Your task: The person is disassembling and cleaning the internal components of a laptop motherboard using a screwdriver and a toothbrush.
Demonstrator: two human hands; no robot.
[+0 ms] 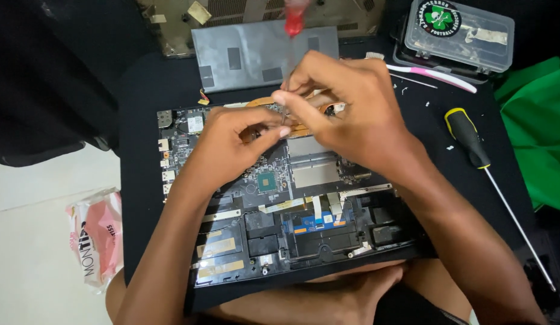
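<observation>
The opened laptop (280, 210) lies on a black mat across the person's lap, its circuit board bare. Over the laptop's far edge, the left hand (232, 141) pinches closed at the copper heat pipe (304, 127) beside the board's top. The right hand (346, 102) is closed around a red-handled screwdriver (295, 21), held upright with its tip down at the same spot. That copper part looks thin, light and easily bent, best held by its edges. Right of the laptop lies a yellow-and-black screwdriver (472, 141). Beyond the laptop sit a flat grey battery (262, 54) and a clear plastic box (457, 36).
</observation>
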